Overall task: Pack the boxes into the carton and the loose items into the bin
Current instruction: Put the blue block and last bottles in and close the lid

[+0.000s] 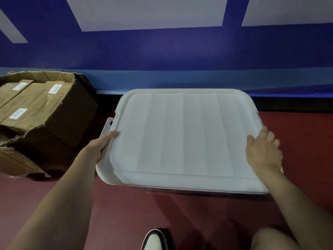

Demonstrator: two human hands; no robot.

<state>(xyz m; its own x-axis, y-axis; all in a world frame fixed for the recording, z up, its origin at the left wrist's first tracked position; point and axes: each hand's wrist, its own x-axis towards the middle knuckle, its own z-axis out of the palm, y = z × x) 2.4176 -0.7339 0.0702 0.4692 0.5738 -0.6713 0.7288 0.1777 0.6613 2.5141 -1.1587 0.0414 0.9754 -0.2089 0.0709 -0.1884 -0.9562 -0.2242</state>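
Observation:
A white ribbed lid [185, 138] covers the plastic bin, whose clear wall [198, 191] shows just under the lid's front edge. My left hand [100, 147] grips the lid's left edge, thumb on top. My right hand [263, 150] holds the lid's right edge near the side latch [257, 118]. The bin's contents are hidden. To the left stands an open, torn brown carton [59, 127] with several labelled brown boxes [34, 103] packed inside.
The bin and carton stand on a dark red floor [117, 213] against a blue and white wall [162, 51]. My shoe [155, 240] and my knee [273, 239] show at the bottom edge. A torn carton flap [19, 165] sticks out at the lower left.

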